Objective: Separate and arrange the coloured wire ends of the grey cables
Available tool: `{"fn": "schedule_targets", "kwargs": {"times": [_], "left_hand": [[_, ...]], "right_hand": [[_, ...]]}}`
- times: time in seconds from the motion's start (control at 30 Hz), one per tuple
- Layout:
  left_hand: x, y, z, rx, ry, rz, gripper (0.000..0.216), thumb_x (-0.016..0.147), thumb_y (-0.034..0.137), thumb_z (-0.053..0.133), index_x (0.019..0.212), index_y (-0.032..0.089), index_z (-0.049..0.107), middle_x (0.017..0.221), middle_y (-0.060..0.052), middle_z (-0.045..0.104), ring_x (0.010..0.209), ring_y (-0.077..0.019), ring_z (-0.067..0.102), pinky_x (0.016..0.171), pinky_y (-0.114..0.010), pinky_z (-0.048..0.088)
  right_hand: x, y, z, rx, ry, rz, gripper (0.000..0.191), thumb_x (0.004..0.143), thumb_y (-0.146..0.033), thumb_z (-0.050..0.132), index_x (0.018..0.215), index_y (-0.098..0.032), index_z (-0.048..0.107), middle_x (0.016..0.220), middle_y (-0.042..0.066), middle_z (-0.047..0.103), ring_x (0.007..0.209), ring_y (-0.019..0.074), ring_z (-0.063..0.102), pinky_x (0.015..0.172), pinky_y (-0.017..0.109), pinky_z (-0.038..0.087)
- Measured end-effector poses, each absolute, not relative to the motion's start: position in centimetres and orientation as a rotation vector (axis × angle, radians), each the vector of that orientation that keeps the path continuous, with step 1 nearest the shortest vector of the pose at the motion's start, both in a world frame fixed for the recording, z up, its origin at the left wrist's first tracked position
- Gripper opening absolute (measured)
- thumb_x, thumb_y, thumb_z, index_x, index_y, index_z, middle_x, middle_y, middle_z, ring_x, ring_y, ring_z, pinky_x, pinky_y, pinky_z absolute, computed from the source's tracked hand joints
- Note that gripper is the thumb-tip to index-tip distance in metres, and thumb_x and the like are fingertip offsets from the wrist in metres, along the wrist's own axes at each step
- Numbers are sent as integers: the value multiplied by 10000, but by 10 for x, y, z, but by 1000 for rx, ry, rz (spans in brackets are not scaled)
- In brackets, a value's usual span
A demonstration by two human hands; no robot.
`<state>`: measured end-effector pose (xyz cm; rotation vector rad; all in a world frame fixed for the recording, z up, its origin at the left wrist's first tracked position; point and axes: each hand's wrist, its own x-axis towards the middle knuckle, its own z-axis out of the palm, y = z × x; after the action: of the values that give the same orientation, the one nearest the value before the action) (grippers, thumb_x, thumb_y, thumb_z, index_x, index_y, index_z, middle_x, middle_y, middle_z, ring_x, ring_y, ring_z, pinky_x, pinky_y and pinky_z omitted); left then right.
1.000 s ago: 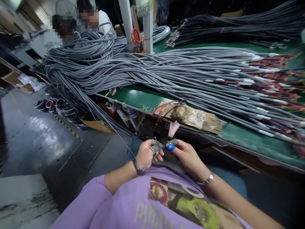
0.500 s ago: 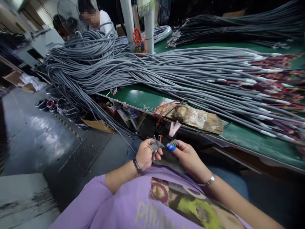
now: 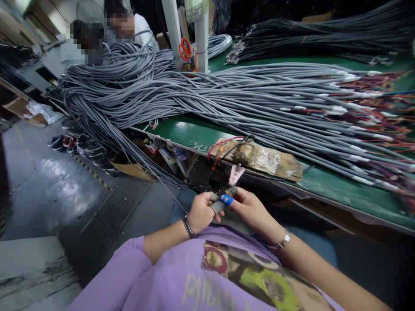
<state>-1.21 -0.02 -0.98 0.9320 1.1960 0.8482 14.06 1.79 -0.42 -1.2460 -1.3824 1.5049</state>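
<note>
My left hand [image 3: 201, 212] and my right hand [image 3: 249, 208] meet in front of my chest, below the edge of the green bench [image 3: 194, 131]. Both pinch together at the fingertips, which wear grey finger cots and one blue cot [image 3: 226, 199]. Between them sits a small cable end with thin coloured wires [image 3: 221, 192], too small to make out clearly. A thin grey cable [image 3: 168, 192] runs from my hands up toward the big pile of grey cables [image 3: 181, 93] on the bench.
A brown taped pad [image 3: 266, 160] with red and black wires lies on the bench edge, a pink clip [image 3: 235, 174] hanging under it. Dark cable bundles [image 3: 324, 36] lie at the back. Scissors [image 3: 185, 48] hang on a white post. Two people sit far left behind the pile.
My hands have drawn closer together, the blue-capped finger now touching the left hand's fingertips; the coloured wire ends are more hidden between them.
</note>
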Motion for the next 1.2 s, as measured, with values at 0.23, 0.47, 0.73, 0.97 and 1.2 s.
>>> {"fn": "schedule_targets", "kwargs": {"times": [0.23, 0.47, 0.73, 0.97, 1.2], "left_hand": [[-19, 7, -10, 928, 1110, 585, 428, 580, 470, 774, 729, 155, 526, 529, 14, 607, 372, -87, 535, 357, -162, 311], [-22, 4, -6, 860, 1128, 779, 428, 638, 531, 709, 632, 153, 510, 526, 4, 592, 362, -65, 504, 345, -166, 246], [-26, 7, -8, 771, 1180, 943, 342, 637, 449, 703, 668, 161, 521, 541, 18, 591, 345, -57, 477, 334, -180, 205], [-21, 2, -5, 884, 1144, 776, 405, 645, 512, 702, 609, 158, 509, 505, 18, 573, 324, -52, 453, 335, -175, 213], [-19, 0, -10, 952, 1078, 683, 385, 650, 484, 738, 705, 146, 563, 517, 26, 579, 330, -60, 465, 343, -172, 268]], "right_hand": [[144, 17, -5, -1168, -1491, 1484, 341, 749, -552, 650, 721, -213, 629, 706, 38, 665, 658, 188, 577, 630, 297, 480], [145, 16, -3, -1226, -1410, 1521, 366, 725, -564, 659, 685, -201, 642, 659, 23, 633, 584, 153, 517, 568, 284, 447], [151, 22, -16, -1236, -919, 1592, 319, 678, -478, 718, 652, -205, 555, 552, -36, 491, 501, 107, 436, 523, 265, 431], [154, 21, -10, -1118, -864, 1860, 375, 648, -482, 779, 851, -182, 681, 839, 56, 681, 744, 166, 616, 706, 302, 501], [143, 21, 0, -1124, -1115, 1794, 316, 643, -434, 797, 804, -185, 690, 759, 21, 687, 677, 151, 592, 676, 275, 476]]}}
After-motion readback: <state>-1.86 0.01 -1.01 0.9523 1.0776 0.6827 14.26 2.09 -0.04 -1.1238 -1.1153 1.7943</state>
